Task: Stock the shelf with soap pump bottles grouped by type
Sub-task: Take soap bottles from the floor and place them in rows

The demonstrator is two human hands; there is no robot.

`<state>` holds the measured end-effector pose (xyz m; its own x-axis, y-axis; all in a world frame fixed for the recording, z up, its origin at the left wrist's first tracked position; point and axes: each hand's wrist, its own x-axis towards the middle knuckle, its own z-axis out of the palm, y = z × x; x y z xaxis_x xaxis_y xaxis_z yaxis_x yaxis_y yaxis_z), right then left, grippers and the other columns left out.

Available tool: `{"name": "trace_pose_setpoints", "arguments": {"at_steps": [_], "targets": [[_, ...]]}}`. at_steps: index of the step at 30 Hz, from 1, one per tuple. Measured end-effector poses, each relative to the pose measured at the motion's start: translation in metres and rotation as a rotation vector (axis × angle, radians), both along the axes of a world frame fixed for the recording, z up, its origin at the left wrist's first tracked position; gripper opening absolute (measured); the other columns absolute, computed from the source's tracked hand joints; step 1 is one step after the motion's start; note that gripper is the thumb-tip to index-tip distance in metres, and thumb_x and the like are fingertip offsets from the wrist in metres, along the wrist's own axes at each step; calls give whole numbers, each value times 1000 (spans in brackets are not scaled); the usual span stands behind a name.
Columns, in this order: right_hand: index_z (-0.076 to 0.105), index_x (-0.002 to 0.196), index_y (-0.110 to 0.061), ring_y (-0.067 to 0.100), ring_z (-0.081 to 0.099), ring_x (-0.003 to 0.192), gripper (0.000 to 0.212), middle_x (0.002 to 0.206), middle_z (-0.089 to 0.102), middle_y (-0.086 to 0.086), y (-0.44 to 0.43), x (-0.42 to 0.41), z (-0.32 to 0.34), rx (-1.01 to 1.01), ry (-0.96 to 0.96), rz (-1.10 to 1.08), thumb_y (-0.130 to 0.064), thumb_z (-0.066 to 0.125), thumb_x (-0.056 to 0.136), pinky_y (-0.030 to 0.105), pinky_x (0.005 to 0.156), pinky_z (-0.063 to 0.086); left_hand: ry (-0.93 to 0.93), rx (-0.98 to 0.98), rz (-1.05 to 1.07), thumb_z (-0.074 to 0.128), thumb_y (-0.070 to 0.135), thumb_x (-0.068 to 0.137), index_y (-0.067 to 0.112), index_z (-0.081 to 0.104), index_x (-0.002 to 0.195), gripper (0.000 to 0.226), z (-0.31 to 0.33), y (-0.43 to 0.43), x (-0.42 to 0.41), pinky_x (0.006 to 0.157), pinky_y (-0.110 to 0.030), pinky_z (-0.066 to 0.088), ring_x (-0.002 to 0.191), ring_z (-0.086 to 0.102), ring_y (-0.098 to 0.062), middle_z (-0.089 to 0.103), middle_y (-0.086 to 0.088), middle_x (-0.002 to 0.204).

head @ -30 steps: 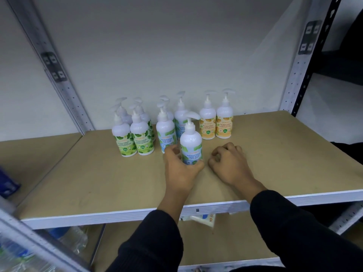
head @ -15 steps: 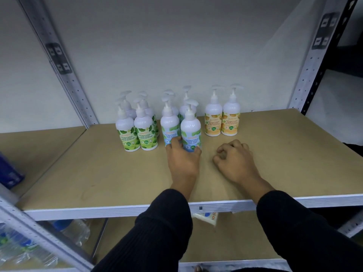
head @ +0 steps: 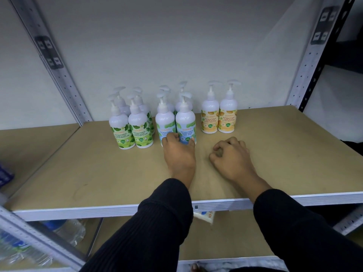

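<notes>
Since the earlier frames the left hand (head: 178, 154) has slid the cool-mint bottle (head: 185, 122) away from the front edge and back into the blue group. It now stands level with its blue-labelled neighbour (head: 164, 120).

The left fingers (head: 171, 136) are curled low round that bottle's base, with the fingertips tucked on the neighbour's side and the thumb on the far side. The bottle stands upright on the shelf (head: 88, 173), just beside its neighbour; I cannot tell whether the two touch. Two more blue bottles stand directly behind the fingers.

Further out on the fingertip side is the green-labelled group (head: 137, 126), close to the blue one. On the thumb side, past a small gap, stand two yellow-labelled bottles (head: 219, 119). The right hand (head: 230, 156) rests knuckles-down on the shelf near the thumb, its fingers loosely curled and holding nothing.

The step in hand looks like the final squaring of this bottle:
- Keep the grip low, because the tall pump head would make it tip easily if pushed higher up.
- Nudge the bottle until its label faces forward and its front lines up with the neighbour's.
- Open the fingers sideways and draw them straight back, so the knuckles clear both blue bottles.
</notes>
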<state>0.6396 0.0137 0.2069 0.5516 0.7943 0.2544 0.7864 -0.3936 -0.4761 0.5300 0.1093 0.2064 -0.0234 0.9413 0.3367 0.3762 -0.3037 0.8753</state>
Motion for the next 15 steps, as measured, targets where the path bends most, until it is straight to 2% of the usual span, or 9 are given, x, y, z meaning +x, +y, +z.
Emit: {"name": "trace_pose_setpoints", "arguments": {"at_steps": [15], "targets": [[68, 116, -25, 25, 42, 117, 32, 123, 53, 1, 0, 0, 0, 22, -5, -2, -40, 56, 91, 36, 103, 34, 13, -27, 22, 80, 26, 80, 7, 59, 109, 41, 3, 2, 4, 84, -42, 53, 97, 61, -25, 60, -9, 110]]}}
